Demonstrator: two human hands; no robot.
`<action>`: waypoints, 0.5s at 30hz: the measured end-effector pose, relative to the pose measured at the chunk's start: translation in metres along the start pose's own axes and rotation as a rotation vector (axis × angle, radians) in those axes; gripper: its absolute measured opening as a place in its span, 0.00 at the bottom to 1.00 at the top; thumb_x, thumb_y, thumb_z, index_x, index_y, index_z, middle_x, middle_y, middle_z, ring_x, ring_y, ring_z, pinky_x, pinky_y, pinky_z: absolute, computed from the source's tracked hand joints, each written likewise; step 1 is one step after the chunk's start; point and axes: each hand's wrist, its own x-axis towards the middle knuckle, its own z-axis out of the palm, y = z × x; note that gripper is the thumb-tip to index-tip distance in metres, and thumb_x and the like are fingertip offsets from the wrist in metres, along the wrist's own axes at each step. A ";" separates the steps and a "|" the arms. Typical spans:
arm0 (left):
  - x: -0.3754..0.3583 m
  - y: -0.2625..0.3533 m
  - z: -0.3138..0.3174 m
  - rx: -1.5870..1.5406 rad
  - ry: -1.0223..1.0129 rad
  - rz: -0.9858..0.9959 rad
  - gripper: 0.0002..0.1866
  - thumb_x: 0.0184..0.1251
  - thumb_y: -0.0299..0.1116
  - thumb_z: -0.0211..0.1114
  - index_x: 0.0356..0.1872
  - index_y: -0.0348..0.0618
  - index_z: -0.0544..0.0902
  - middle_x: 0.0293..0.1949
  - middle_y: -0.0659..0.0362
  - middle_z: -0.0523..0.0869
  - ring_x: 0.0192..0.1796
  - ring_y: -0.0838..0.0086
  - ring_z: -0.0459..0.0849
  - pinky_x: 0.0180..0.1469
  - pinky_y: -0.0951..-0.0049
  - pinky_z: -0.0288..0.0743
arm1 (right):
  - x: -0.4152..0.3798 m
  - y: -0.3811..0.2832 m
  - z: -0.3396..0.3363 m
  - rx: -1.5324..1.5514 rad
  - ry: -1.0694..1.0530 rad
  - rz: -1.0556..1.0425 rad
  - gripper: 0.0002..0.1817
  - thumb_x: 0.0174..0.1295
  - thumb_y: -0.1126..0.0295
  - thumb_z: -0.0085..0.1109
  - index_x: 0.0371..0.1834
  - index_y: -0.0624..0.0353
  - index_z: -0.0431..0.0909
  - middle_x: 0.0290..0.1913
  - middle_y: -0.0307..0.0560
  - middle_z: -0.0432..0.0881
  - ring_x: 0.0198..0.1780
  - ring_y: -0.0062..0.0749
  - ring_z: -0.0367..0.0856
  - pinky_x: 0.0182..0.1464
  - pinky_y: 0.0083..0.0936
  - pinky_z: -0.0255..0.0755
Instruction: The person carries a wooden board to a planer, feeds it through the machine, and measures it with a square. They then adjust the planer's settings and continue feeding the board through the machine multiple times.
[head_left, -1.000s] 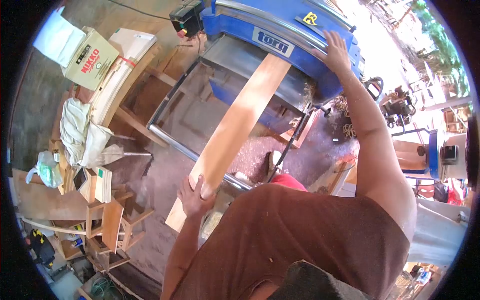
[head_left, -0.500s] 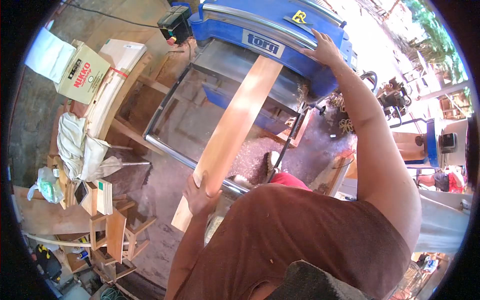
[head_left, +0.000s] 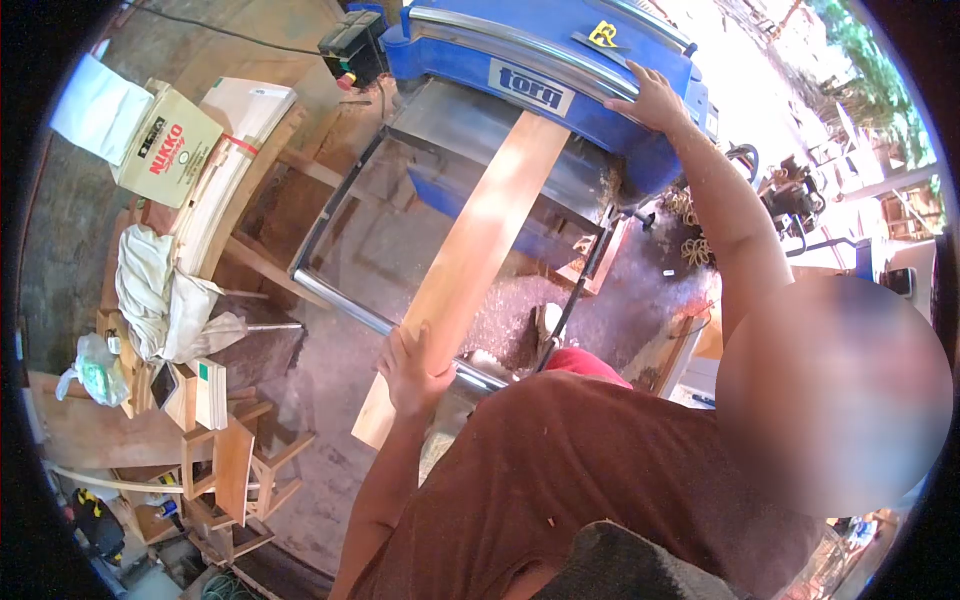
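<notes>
- Head camera view gives me the blue machine [head_left: 625, 150], with the label "torq" [head_left: 530, 87] on its near side; from this machine I tell all the places.
- The long wooden board [head_left: 470, 250] has its far end under the label of the machine. It comes out toward the body, passes above the metal table [head_left: 450, 118] and reaches over the chrome roller [head_left: 350, 303].
- My left hand [head_left: 412, 375] grips the board close to its near end, well apart from the machine. The thumb lies on the upper face, and the fingers are at the left edge.
- My right hand [head_left: 655, 97] is open, with fingers spread, on top of the machine, beside its shiny bar [head_left: 525, 38]. It holds nothing that I can see.
- A yellow mark [head_left: 603, 36] is on top of the machine, near the right hand.
- Left of the machine, just beside it, I see a black box [head_left: 355, 45] with a red button [head_left: 346, 80].
- Farther left from the machine are a NIKKO carton [head_left: 185, 165], stacked panels [head_left: 208, 205] and a white cloth [head_left: 143, 285].
- Right of the machine, toward the body, a round blurred patch [head_left: 835, 395] covers the details.
</notes>
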 end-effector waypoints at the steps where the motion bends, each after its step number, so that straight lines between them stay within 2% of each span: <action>1: 0.001 0.001 0.001 0.017 -0.014 -0.001 0.48 0.41 0.49 0.76 0.70 0.62 0.66 0.66 0.43 0.65 0.67 0.45 0.64 0.63 0.41 0.59 | -0.001 0.000 0.000 0.001 -0.003 -0.002 0.56 0.45 0.28 0.64 0.74 0.51 0.61 0.68 0.58 0.70 0.72 0.53 0.64 0.70 0.46 0.63; 8: 0.019 0.013 0.002 0.043 -0.050 0.016 0.49 0.42 0.49 0.76 0.72 0.60 0.65 0.68 0.40 0.64 0.69 0.45 0.64 0.64 0.41 0.58 | -0.001 -0.002 -0.002 -0.015 -0.015 0.007 0.57 0.43 0.28 0.66 0.74 0.51 0.61 0.67 0.57 0.71 0.71 0.53 0.64 0.70 0.46 0.63; 10: 0.021 0.016 0.010 0.048 -0.090 -0.013 0.49 0.45 0.49 0.76 0.73 0.59 0.64 0.68 0.38 0.65 0.70 0.44 0.63 0.67 0.39 0.55 | 0.001 0.001 0.003 0.019 -0.043 0.030 0.58 0.40 0.30 0.70 0.73 0.50 0.61 0.67 0.58 0.70 0.71 0.53 0.65 0.70 0.46 0.63; 11: 0.021 0.017 0.017 0.029 -0.088 0.034 0.49 0.45 0.49 0.76 0.73 0.59 0.64 0.68 0.38 0.65 0.70 0.44 0.63 0.67 0.39 0.55 | 0.000 0.001 -0.003 0.052 -0.064 0.050 0.59 0.39 0.31 0.72 0.73 0.50 0.62 0.67 0.59 0.70 0.70 0.53 0.65 0.70 0.46 0.63; 12: 0.020 0.015 0.023 0.014 -0.076 0.003 0.49 0.45 0.49 0.75 0.73 0.59 0.63 0.68 0.40 0.64 0.70 0.43 0.61 0.68 0.40 0.53 | -0.005 -0.003 -0.012 0.078 -0.085 0.070 0.56 0.43 0.35 0.73 0.73 0.53 0.62 0.69 0.60 0.68 0.70 0.55 0.65 0.70 0.45 0.63; 13: 0.019 0.013 0.029 -0.003 -0.068 -0.022 0.49 0.45 0.50 0.75 0.73 0.59 0.63 0.69 0.42 0.64 0.71 0.42 0.60 0.70 0.40 0.51 | -0.005 0.002 -0.003 0.098 0.001 0.032 0.56 0.41 0.37 0.75 0.72 0.52 0.64 0.69 0.59 0.68 0.70 0.54 0.65 0.70 0.44 0.63; 15: 0.016 0.015 0.036 -0.029 -0.058 -0.009 0.50 0.47 0.50 0.75 0.74 0.56 0.62 0.71 0.43 0.63 0.73 0.45 0.59 0.72 0.41 0.49 | -0.012 -0.002 -0.014 0.200 -0.021 0.084 0.56 0.39 0.37 0.76 0.72 0.49 0.65 0.69 0.59 0.68 0.71 0.53 0.64 0.70 0.46 0.62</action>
